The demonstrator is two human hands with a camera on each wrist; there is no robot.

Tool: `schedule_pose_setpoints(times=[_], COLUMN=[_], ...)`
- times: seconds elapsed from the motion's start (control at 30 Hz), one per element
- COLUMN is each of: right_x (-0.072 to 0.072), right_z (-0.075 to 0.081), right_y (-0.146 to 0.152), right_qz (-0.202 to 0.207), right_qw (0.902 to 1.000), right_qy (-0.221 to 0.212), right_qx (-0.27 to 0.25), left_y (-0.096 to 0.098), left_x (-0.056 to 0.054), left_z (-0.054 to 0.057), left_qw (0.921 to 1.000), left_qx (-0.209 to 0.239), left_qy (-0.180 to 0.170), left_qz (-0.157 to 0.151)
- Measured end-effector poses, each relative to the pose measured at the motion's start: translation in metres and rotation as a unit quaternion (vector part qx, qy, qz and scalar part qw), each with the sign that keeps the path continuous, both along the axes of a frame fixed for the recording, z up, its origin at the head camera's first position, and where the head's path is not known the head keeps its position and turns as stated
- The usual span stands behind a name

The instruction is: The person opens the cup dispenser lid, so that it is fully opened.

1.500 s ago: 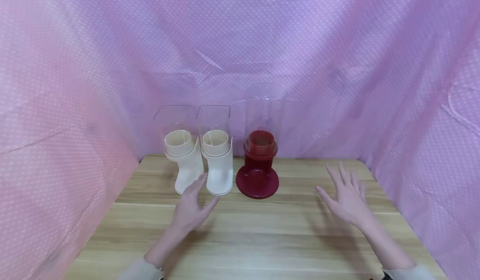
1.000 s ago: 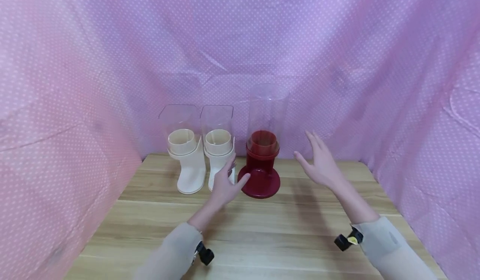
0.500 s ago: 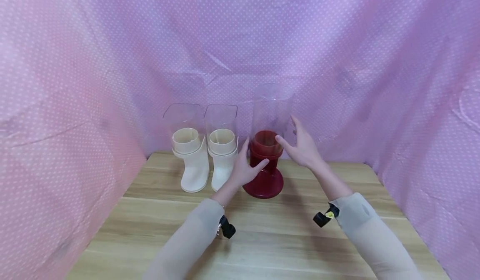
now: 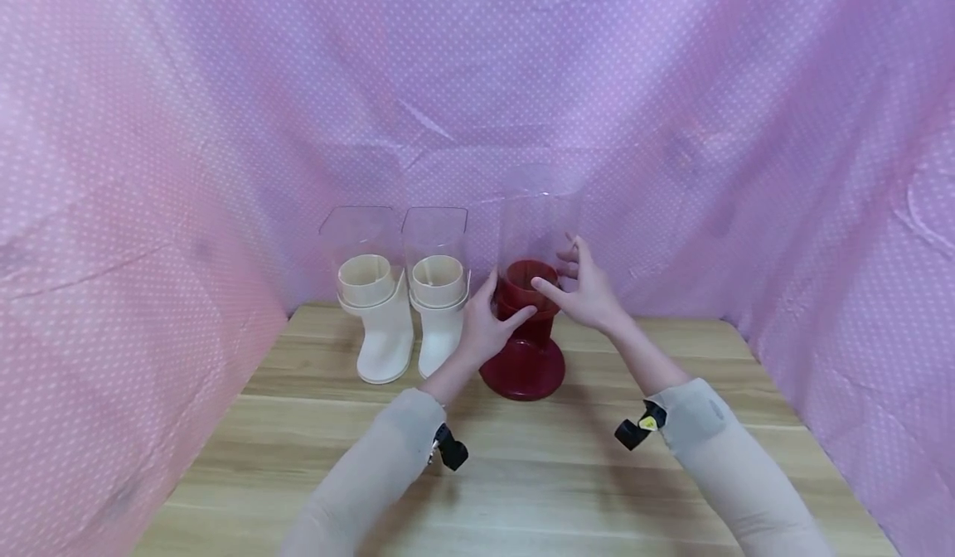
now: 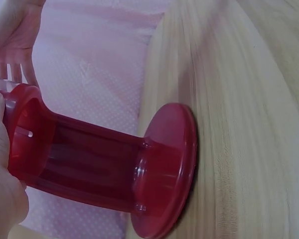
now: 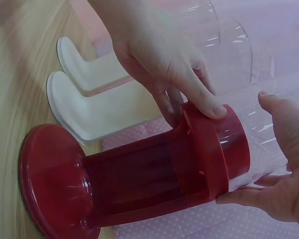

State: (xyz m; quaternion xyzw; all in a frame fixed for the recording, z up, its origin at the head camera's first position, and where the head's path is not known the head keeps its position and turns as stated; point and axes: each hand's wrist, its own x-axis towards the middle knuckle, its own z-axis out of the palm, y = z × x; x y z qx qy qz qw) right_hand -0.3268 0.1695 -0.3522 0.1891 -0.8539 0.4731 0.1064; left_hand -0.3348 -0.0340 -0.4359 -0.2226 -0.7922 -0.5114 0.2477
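A red stand (image 4: pixel 525 370) with a round foot and a collar stands upright on the table; a clear tall tube (image 4: pixel 533 221) rises from its collar. My left hand (image 4: pixel 481 329) grips the collar from the left, its thumb (image 6: pixel 217 110) pressed on the rim and its fingers curled behind. On the other side is my right hand (image 4: pixel 589 296), thumb in front of the clear tube and fingers spread loosely at its right side. In the right wrist view, one right fingertip (image 6: pixel 224 199) is right at the collar. The right palm (image 5: pixel 20 35) faces the tube in the left wrist view.
Two white boot-shaped stands (image 4: pixel 384 346) with cream inner rings and clear square-topped containers (image 4: pixel 435 230) stand close on the left, one beside the left hand. A wooden table (image 4: pixel 522 474) lies beneath. Pink dotted cloth (image 4: pixel 477 68) hangs behind and at both sides.
Both hands have moved in from the sides to the red stand. The left now grips its collar; the right has come up beside the clear tube. The stands keep their places.
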Motion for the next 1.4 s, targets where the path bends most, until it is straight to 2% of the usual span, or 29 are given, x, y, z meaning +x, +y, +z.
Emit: schedule_pose_setpoints(times=[0.1,0.37,0.57,0.77,0.93,1.07,1.23,1.4], right_x=[0.006,0.032,0.056,0.079,0.095,0.105,0.113,0.121], right_z=[0.004,0.015,0.024,0.030,0.035,0.033,0.026,0.019], right_y=[0.004,0.014,0.020,0.024,0.025,0.025,0.025,0.025], right_qz=[0.004,-0.006,-0.005,-0.001,0.007,0.011,0.018,0.024], right_qw=[1.0000,0.9989,0.9972,0.9954,0.9944,0.9941,0.9924,0.9903], right_qy=[0.009,0.038,0.068,0.089,0.100,0.101,0.112,0.126], right_qx=[0.000,0.025,0.031,0.035,0.033,0.037,0.048,0.053], left_y=[0.001,-0.006,-0.011,-0.014,-0.016,-0.021,-0.027,-0.031], left_x=[0.008,0.037,0.059,0.080,0.092,0.101,0.110,0.119], left_z=[0.006,0.028,0.040,0.049,0.052,0.053,0.049,0.042], left_qw=[1.0000,0.9983,0.9971,0.9960,0.9938,0.9922,0.9911,0.9894], left_qx=[0.005,0.023,0.016,0.020,0.028,0.033,0.029,0.030], left_qy=[-0.005,-0.030,-0.017,-0.002,0.021,0.025,0.031,0.022], left_qz=[-0.003,-0.044,-0.072,-0.087,-0.105,-0.118,-0.126,-0.140])
